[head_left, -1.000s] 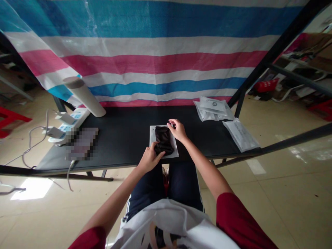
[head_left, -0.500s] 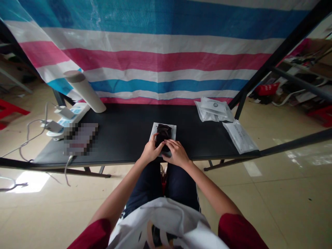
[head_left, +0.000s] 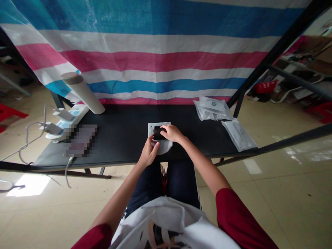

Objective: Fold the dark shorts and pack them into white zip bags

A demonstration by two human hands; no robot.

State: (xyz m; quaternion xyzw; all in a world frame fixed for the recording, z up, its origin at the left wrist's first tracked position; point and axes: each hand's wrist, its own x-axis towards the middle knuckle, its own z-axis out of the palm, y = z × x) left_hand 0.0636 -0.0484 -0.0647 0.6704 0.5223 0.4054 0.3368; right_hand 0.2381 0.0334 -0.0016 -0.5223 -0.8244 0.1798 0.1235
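Observation:
A dark folded cloth bundle (head_left: 158, 133) lies crosswise over a white frosted pouch (head_left: 164, 148) near the table's front edge. From the right, my right hand (head_left: 171, 133) grips the bundle, its fingers over the top. My left hand (head_left: 148, 152) is at the lower left of the pouch, thumb and fingers apart, with the fingertips by the bundle's left end. Whether those fingertips press on the cloth or only on the pouch is hard to make out. The exact kind of the dark cloth item cannot be told.
Several filled white pouches (head_left: 212, 108) are piled at the back right, with a single pouch (head_left: 238, 135) nearer. On the left stand a pale bottle (head_left: 84, 93), a power strip (head_left: 74, 119) with chargers, and a blurred phone (head_left: 82, 140) on a cable. A striped sheet (head_left: 155, 62) hangs behind the black table (head_left: 124, 138).
The dark bundle has turned from lengthwise to crosswise on the pouch. My right hand has moved up and onto it, while my left has drawn back slightly toward the lower left.

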